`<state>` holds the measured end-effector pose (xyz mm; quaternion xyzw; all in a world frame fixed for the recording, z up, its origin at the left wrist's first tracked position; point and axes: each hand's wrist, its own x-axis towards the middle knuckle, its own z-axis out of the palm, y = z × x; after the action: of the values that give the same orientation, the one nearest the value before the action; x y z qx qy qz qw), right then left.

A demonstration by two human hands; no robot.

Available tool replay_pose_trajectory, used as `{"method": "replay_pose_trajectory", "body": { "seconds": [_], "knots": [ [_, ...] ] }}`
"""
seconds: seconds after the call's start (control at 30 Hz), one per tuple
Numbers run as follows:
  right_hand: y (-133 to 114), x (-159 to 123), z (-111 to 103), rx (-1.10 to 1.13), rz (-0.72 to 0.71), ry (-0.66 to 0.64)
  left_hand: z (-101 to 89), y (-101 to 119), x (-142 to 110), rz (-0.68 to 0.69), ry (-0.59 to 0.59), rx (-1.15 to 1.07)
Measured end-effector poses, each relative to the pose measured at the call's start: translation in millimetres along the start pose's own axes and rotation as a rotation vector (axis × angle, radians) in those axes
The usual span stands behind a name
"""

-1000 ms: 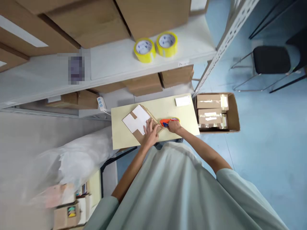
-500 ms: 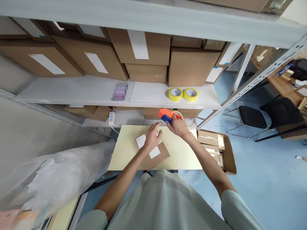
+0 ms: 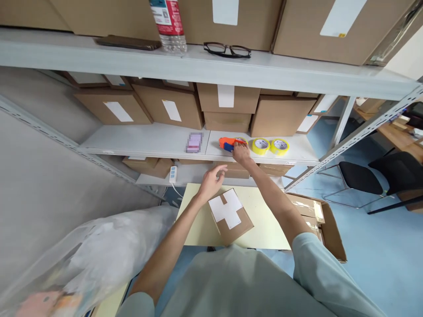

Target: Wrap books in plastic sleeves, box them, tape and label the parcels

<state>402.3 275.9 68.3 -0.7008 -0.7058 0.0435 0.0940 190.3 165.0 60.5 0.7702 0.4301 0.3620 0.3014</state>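
Observation:
My right hand is closed around an orange and blue tape dispenser with a yellow tape roll in it, at the front of the middle shelf. Two loose yellow tape rolls stand just to its right. My left hand hovers over the far edge of the cream table, fingers apart and holding nothing. Below it a small cardboard box with white labels lies at an angle on the table.
Cardboard boxes line the shelf's back. A bottle, glasses and a dark flat object sit on the upper shelf. A power strip is at left. An open carton stands right of the table, a plastic bag left.
My right hand has carried the tape dispenser from above the table up to the middle shelf. My left hand has moved off the small box. The view has tilted up, showing the upper shelf.

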Motion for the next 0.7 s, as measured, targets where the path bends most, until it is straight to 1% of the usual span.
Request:
{"method": "replay_pose_trajectory", "body": {
  "seconds": [0.07, 0.17, 0.2, 0.27, 0.33, 0.37, 0.43, 0.5, 0.53, 0.6, 0.7],
  "knots": [
    [-1, 4, 7, 0.001, 0.014, -0.005, -2.7, -10, -6, -0.027, -0.036, -0.011],
    [1, 5, 14, 0.003, 0.027, 0.014, 0.1, -28, -13, -0.063, -0.095, -0.038],
    [2, 4, 15, 0.009, 0.020, 0.047, 2.7, -36, -15, -0.074, -0.117, -0.047],
    [7, -6, 19, 0.027, -0.004, 0.155, 10.8, -53, -17, -0.094, -0.162, -0.055],
    [16, -27, 26, 0.045, -0.025, 0.271, 23.2, -73, -18, -0.124, -0.212, -0.039],
    [21, -43, 32, 0.053, -0.024, 0.311, 31.2, -83, -19, -0.151, -0.240, -0.018],
    [35, -86, 51, 0.080, 0.007, 0.342, 50.3, -103, -18, -0.225, -0.302, 0.039],
    [49, -139, 77, 0.137, 0.092, 0.314, 71.4, -122, -18, -0.296, -0.364, 0.087],
    [56, -168, 92, 0.181, 0.163, 0.284, 81.6, -130, -18, -0.334, -0.397, 0.096],
    [66, -227, 123, 0.303, 0.369, 0.206, 99.1, -145, -17, -0.411, -0.464, 0.093],
    [68, -304, 165, 0.586, 0.773, 0.139, 116.1, -164, -16, -0.492, -0.556, 0.071]
  ]
}}
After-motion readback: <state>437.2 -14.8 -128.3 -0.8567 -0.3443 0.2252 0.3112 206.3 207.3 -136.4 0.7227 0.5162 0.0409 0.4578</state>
